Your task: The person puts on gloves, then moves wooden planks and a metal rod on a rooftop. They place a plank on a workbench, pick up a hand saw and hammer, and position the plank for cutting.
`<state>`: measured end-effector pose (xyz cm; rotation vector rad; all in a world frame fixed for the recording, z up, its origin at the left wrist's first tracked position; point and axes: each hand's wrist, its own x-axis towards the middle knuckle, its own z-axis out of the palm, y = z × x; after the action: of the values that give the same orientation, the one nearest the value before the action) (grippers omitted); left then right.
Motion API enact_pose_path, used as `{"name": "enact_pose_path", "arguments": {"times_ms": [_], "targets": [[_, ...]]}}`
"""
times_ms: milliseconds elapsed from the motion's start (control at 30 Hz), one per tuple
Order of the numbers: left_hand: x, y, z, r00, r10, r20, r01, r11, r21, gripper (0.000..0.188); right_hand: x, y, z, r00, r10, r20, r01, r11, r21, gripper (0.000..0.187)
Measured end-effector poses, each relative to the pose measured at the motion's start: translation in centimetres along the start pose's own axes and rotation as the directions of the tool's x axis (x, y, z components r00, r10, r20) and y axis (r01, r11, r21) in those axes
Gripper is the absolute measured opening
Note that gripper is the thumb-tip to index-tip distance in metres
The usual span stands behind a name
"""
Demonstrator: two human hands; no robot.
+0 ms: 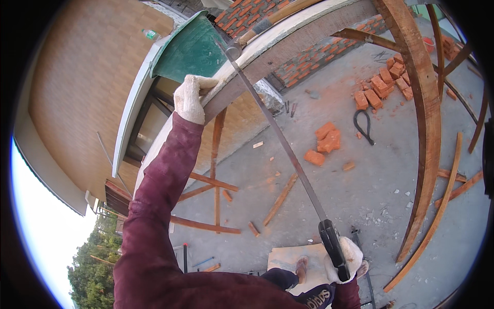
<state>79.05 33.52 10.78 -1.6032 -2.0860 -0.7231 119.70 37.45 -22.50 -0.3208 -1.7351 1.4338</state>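
In my right hand, which wears a white knitted glove, is the black handle of a handsaw. Its long, narrow blade slants up and to the left, with the tip in front of a hammer and a green basin. My left hand, also gloved, has its fingers bent over the edge of a pale, curved-looking ledge. A hammer with a wooden handle lies along the ledge top. Beyond my left hand sits the green basin. Whether the blade touches the ledge I cannot tell.
Wooden posts stand at the right, with a long strip beside them. Below on the grey floor are a brick pile, broken bricks, a black loop and wood offcuts. A plastic bottle is at upper left.
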Motion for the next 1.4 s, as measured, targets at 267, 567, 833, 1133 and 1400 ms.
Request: {"name": "enact_pose_path", "arguments": {"times_ms": [267, 567, 833, 1133, 1400], "targets": [[-0.5, 0.7, -0.5, 0.989, 0.149, 0.015, -0.148, 0.955, 0.259, 0.032, -1.4, -7.9, -4.0, 0.983, 0.173, -0.053, -0.167, 0.980, 0.106, 0.050], [0.0, 0.2, 0.9, 0.979, 0.206, -0.001, -0.196, 0.933, 0.303, 0.032, 8.1, -10.6, -0.2, 0.927, -0.316, -0.200, 0.280, 0.941, -0.190, 0.034], [0.1, 1.9, 0.5, 0.953, 0.304, -0.012, -0.279, 0.891, 0.359, 0.023, 16.0, -6.6, 1.5, 0.877, -0.409, -0.253, 0.403, 0.912, -0.078, 0.052], [-0.1, 1.9, 0.3, 0.977, 0.213, 0.007, -0.204, 0.927, 0.315, 0.028, 17.8, -5.4, 2.9, 0.893, -0.369, -0.256, 0.383, 0.924, 0.007, 0.050], [-0.1, 0.9, 0.2, 0.987, 0.160, -0.022, -0.150, 0.961, 0.234, 0.038, 18.7, -1.9, 5.0, 0.909, -0.343, -0.239, 0.371, 0.925, 0.084, 0.046]]}}
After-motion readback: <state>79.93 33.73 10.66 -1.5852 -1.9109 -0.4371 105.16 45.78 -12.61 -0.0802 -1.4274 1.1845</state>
